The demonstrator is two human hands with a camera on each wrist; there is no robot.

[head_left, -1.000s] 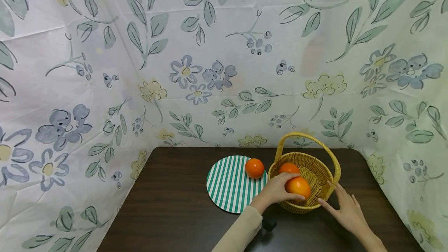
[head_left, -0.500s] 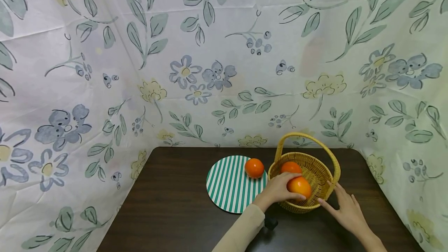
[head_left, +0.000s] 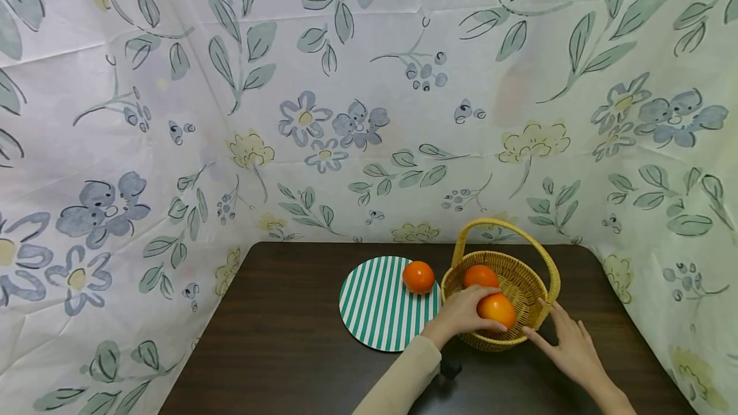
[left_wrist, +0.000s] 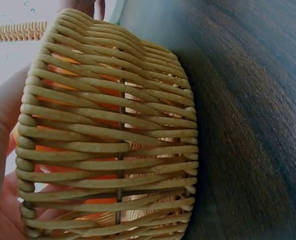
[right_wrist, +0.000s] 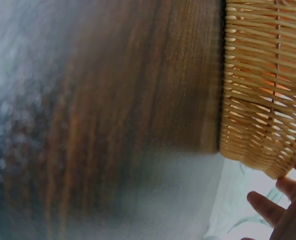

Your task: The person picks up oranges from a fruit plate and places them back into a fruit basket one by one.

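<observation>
In the head view my left hand (head_left: 462, 314) reaches over the near left rim of a yellow wicker basket (head_left: 524, 280). Its thumb and fingers grip a smooth orange (head_left: 497, 311) inside. A second orange (head_left: 481, 276) lies behind it, partly covered by my fingers. My right hand (head_left: 573, 346) is at the basket's right side, thumb and fingers spread, fingertips at the rim near the handle's foot. The left wrist view shows the basket's woven wall (left_wrist: 108, 125), with orange fruit behind the gaps. Spread right fingers (right_wrist: 268, 207) show beside the basket (right_wrist: 263, 80) in the right wrist view.
A third orange (head_left: 418, 277) sits on a round green-and-white striped mat (head_left: 377, 306), left of the basket. Everything stands on a dark wooden table (head_left: 288, 338). Flower-patterned cloth (head_left: 357, 82) hangs behind and at both sides. The basket's tall handle (head_left: 507, 223) arches over its opening.
My left hand and the orange it grips have shifted slightly to the right within the basket. The orange behind shows a little farther right. My right hand has stayed at the rim.
</observation>
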